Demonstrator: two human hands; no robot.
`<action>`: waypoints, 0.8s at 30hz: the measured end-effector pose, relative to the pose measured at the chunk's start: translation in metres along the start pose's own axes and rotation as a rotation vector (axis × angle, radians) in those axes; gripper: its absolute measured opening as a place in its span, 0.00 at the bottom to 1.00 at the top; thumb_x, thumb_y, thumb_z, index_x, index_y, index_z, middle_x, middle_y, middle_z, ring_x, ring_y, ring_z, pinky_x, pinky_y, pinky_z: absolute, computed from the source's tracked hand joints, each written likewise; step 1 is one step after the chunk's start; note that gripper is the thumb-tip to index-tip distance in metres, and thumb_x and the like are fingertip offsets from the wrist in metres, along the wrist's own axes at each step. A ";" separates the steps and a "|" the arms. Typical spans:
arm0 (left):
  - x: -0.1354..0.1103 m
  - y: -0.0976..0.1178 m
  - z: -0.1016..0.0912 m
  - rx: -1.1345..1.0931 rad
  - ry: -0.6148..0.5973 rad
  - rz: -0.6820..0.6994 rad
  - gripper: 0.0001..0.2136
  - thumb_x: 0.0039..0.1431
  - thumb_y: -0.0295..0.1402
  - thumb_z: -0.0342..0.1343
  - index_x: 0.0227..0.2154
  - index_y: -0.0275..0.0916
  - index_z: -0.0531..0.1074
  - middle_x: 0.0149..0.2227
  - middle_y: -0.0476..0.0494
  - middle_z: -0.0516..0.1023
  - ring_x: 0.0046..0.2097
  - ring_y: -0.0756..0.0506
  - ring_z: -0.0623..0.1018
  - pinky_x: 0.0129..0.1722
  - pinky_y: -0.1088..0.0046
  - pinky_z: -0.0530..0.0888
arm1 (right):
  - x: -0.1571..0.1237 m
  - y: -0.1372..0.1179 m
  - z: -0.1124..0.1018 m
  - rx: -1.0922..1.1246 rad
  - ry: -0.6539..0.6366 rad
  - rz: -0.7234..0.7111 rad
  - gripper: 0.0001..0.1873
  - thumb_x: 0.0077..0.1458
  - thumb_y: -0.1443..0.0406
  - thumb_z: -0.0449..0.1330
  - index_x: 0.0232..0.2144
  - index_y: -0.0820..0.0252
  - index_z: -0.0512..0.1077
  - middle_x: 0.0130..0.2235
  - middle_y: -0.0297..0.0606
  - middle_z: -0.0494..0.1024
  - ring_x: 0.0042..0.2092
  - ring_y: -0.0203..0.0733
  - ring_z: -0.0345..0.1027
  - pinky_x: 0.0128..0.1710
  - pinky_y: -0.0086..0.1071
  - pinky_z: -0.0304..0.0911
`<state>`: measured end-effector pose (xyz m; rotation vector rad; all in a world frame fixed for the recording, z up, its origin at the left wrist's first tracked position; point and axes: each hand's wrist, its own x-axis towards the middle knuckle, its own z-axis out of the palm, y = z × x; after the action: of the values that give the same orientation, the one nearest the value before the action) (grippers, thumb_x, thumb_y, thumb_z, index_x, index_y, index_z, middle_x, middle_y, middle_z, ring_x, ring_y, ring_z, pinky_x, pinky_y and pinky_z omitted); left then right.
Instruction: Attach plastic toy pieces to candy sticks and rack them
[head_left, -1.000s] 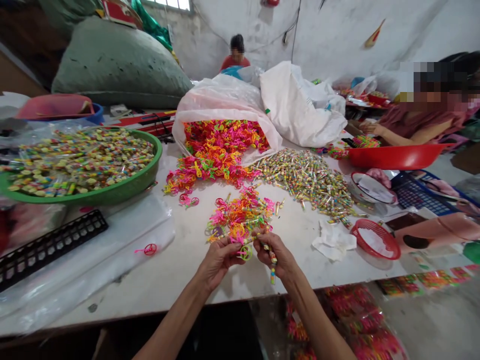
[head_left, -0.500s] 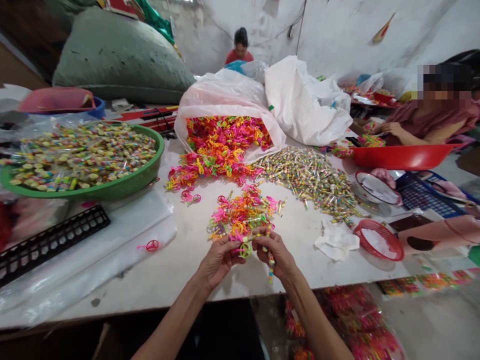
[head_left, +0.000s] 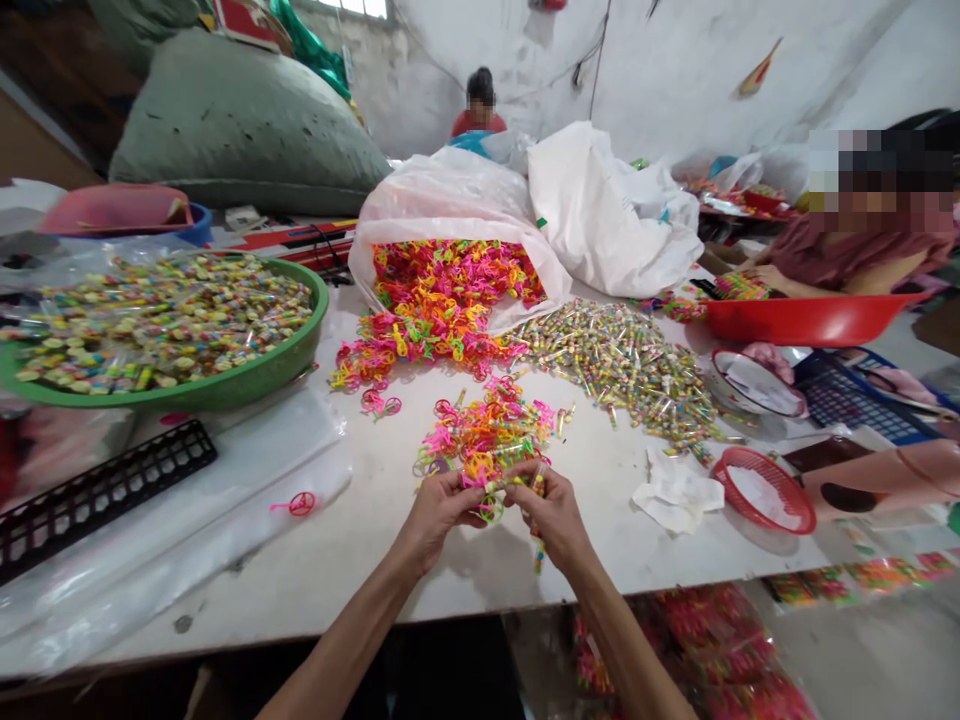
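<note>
Close together over the near part of the white table, my left hand and my right hand meet at the fingertips. The left fingers pinch a small plastic toy with a green ring. Clasped in the right hand are several wrapped candy sticks, some hanging below the palm; one points toward the toy. Whether that stick touches the toy is hidden by my fingers. Just beyond the hands lies a small pile of pink, orange and green plastic toys.
Beyond, a white sack spills more toys beside a heap of candy sticks. Left are a green basin, a black rack and plastic bags. Right are a red basket and crumpled paper. Two other people sit farther back.
The view has tilted slightly upward. Both hands stay together, and the right fingers have closed further over the candy stick at the green-ringed toy.
</note>
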<state>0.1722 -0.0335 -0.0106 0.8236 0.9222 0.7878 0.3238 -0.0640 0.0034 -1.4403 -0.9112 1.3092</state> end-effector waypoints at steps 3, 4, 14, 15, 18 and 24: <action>0.013 0.009 -0.001 0.070 0.062 0.084 0.12 0.40 0.35 0.62 0.28 0.33 0.74 0.23 0.44 0.75 0.24 0.49 0.73 0.22 0.75 0.70 | 0.017 -0.011 -0.009 -0.081 -0.010 0.006 0.21 0.39 0.64 0.62 0.40 0.59 0.70 0.18 0.28 0.71 0.14 0.25 0.45 0.11 0.21 0.42; 0.018 0.012 -0.003 0.095 0.087 0.110 0.12 0.40 0.34 0.62 0.30 0.34 0.74 0.23 0.45 0.75 0.24 0.50 0.73 0.22 0.76 0.69 | 0.024 -0.014 -0.013 -0.093 -0.008 0.002 0.23 0.39 0.64 0.62 0.41 0.60 0.70 0.19 0.28 0.71 0.14 0.25 0.46 0.12 0.21 0.42; 0.071 0.045 -0.067 0.965 0.458 0.429 0.10 0.50 0.26 0.49 0.34 0.37 0.72 0.42 0.37 0.74 0.44 0.39 0.72 0.46 0.59 0.65 | 0.064 -0.007 -0.045 -0.164 0.246 -0.040 0.20 0.39 0.58 0.62 0.35 0.64 0.70 0.14 0.29 0.68 0.14 0.28 0.49 0.13 0.22 0.43; 0.076 0.048 -0.080 0.998 0.494 0.423 0.11 0.48 0.23 0.48 0.34 0.37 0.72 0.46 0.35 0.72 0.50 0.37 0.68 0.50 0.55 0.59 | 0.062 -0.009 -0.046 -0.114 0.236 -0.045 0.18 0.40 0.58 0.62 0.32 0.63 0.69 0.14 0.29 0.68 0.14 0.27 0.48 0.12 0.22 0.42; 0.085 0.053 -0.112 1.090 0.542 0.414 0.14 0.43 0.17 0.47 0.31 0.37 0.71 0.51 0.34 0.68 0.58 0.35 0.58 0.55 0.51 0.48 | 0.051 -0.014 -0.043 0.080 0.154 -0.035 0.14 0.41 0.59 0.62 0.26 0.62 0.65 0.18 0.31 0.71 0.14 0.25 0.48 0.12 0.21 0.40; 0.076 0.052 -0.118 1.131 0.547 0.447 0.14 0.47 0.21 0.45 0.33 0.37 0.72 0.44 0.35 0.72 0.55 0.35 0.61 0.54 0.55 0.52 | 0.033 -0.013 -0.019 0.378 -0.041 0.155 0.11 0.39 0.63 0.62 0.23 0.63 0.65 0.17 0.28 0.66 0.12 0.21 0.42 0.10 0.20 0.37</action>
<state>0.0846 0.0855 -0.0360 1.8990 1.7562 0.8672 0.3488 -0.0320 0.0064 -1.2080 -0.5469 1.5361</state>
